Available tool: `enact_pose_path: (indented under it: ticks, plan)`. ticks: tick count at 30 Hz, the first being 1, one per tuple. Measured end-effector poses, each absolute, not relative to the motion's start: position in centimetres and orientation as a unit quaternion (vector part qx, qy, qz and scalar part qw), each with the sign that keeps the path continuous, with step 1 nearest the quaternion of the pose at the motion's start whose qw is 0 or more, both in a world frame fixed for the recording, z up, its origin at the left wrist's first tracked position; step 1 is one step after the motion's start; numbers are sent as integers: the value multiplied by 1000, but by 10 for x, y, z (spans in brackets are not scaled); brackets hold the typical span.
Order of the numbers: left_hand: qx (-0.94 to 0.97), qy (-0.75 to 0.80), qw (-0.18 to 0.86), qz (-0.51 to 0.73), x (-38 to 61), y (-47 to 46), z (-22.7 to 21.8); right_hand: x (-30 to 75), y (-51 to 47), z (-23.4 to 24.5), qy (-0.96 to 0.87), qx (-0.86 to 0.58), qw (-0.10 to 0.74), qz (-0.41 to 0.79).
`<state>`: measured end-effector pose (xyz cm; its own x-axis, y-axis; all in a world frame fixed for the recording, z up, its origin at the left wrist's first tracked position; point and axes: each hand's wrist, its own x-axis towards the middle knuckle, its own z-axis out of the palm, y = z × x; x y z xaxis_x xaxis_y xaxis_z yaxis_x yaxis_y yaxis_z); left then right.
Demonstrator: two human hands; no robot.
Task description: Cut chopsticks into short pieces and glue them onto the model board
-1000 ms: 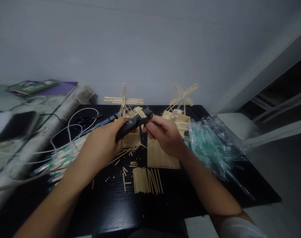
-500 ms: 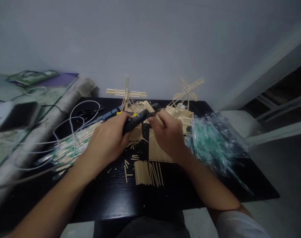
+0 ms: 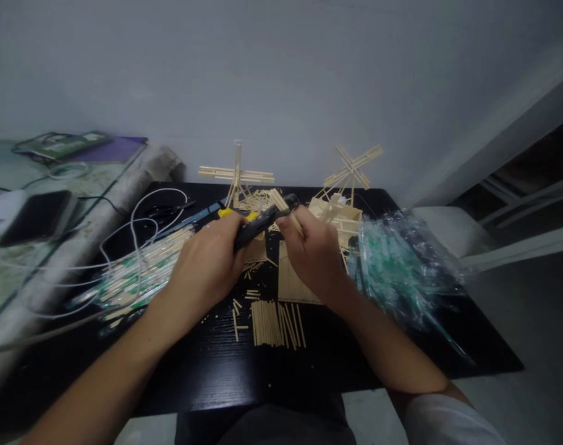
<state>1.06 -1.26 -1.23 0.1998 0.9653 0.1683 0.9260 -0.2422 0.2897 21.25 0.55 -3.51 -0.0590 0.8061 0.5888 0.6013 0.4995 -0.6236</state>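
My left hand (image 3: 214, 250) is closed around a long black hand tool (image 3: 258, 227), whose far end points up and to the right. Its exact kind is unclear. My right hand (image 3: 316, 250) pinches a small bundle of pale wooden sticks (image 3: 278, 199), which crosses the tool's tip. Contact between tip and sticks cannot be made out. Under my right hand lies a flat panel of joined sticks (image 3: 293, 284). Nearer to me, a row of loose sticks (image 3: 267, 323) rests on the black table (image 3: 207, 377). A yellow part (image 3: 226, 213) shows just behind my left hand.
Two stick-built windmill shapes (image 3: 237, 175) (image 3: 352, 167) stand at the back. Plastic-wrapped stick packs (image 3: 137, 269) lie left, beside a white cable (image 3: 131, 222). Crumpled clear and green plastic bags (image 3: 397, 259) cover the right side. Small offcuts (image 3: 252, 293) lie mid-table.
My left hand has shifted slightly, showing more of the yellow part behind it. The right hand has moved a little left. Both keep their hold.
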Motion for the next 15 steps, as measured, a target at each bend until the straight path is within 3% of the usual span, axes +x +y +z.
enact_pose_path:
  ticks: [15]
  plan:
    - [772,611,19,174,14,-12,-20,211,8,-37,-715,-532,440,106]
